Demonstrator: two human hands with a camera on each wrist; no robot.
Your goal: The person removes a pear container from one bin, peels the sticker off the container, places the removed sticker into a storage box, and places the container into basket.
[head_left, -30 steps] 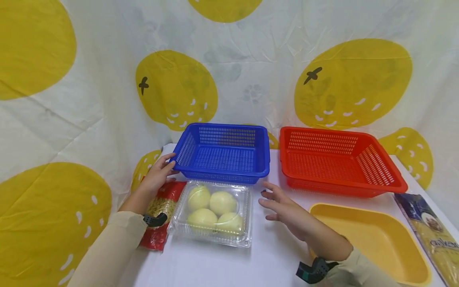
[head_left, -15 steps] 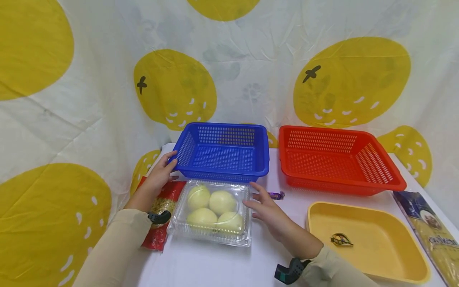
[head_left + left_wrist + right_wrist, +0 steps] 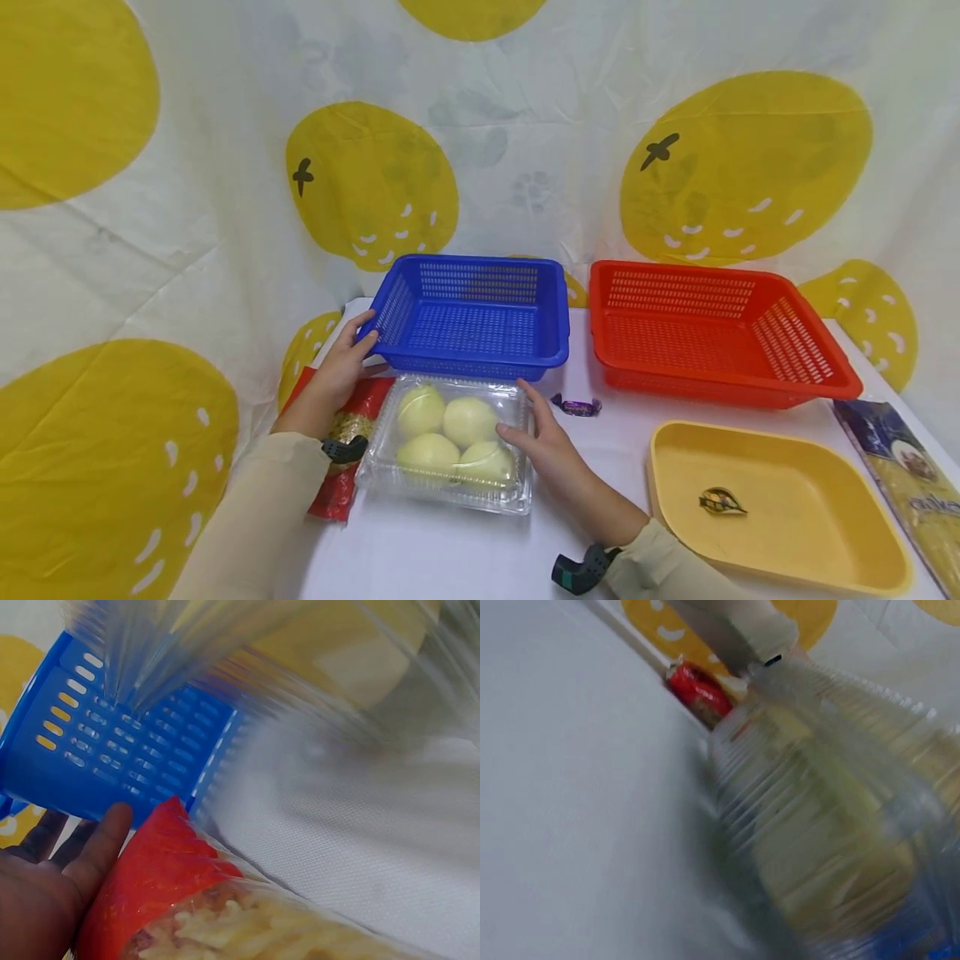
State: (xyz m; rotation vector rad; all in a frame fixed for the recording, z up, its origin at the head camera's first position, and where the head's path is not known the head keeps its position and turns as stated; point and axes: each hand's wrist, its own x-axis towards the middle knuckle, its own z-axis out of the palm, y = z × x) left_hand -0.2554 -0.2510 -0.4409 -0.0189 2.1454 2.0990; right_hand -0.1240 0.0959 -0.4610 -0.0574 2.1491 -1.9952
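Head view: the fruit box (image 3: 457, 442) sits on the table, nearer than the blue basket (image 3: 465, 365), seemingly not yet lifted; my right hand (image 3: 558, 457), fingers apart, meets its right side; my left hand (image 3: 339, 375), also spread, is at the basket's left.

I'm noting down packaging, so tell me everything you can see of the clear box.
The clear box looks like thin, glossy see-through plastic, roughly square, with ridged walls and a flanged rim. Its lid appears closed over four rounded, pale yellow-green fruits. It seems to sit flat on the white table, before the blue basket, right of the red bag. The right hand is at its right side, thumb over the lid.
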